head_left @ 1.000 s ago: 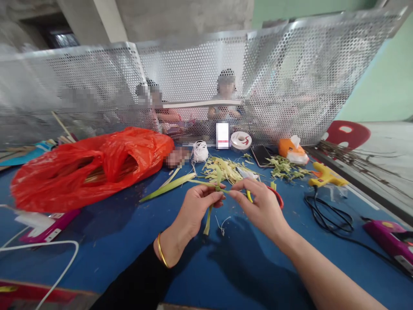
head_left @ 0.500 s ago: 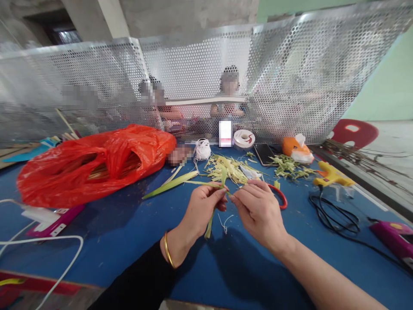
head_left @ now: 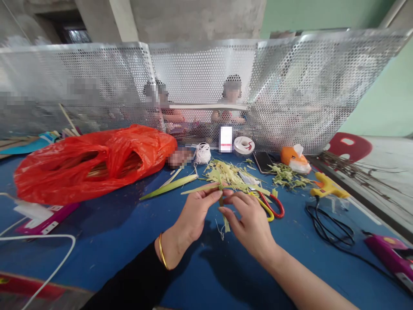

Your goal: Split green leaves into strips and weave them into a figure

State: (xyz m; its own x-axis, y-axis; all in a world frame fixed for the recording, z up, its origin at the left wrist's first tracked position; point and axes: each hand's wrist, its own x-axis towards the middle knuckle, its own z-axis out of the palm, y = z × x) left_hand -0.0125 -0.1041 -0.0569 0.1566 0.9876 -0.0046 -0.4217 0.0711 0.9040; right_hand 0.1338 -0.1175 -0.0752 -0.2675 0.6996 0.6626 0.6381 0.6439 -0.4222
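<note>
Green leaf strips (head_left: 220, 186) cross in a small knot or fold, with ends pointing left, right, up and down. My left hand (head_left: 195, 211) pinches them at the crossing between thumb and fingers; a gold bangle circles that wrist. Close on the right, my right hand (head_left: 250, 217) has its thumb and fingers apart around the hanging strip, its fingertips near the crossing; whether they touch it is unclear. Just beyond the right hand lie scissors (head_left: 278, 206) with red and yellow handles. A pale green leaf (head_left: 169, 187) lies to the left.
A red plastic bag (head_left: 97, 163) fills the left side. Leaf scraps (head_left: 227, 172), white string (head_left: 202, 153), a ribbon roll (head_left: 244, 146), a phone (head_left: 263, 162) and a tissue pack (head_left: 294, 159) stand behind. A yellow glue gun (head_left: 329, 186) with black cord lies right. People sit behind the perforated screen.
My right hand has opened its fingers and shifted slightly down and left. A strip now extends to the right of the crossing, and more of the scissors' handles shows.
</note>
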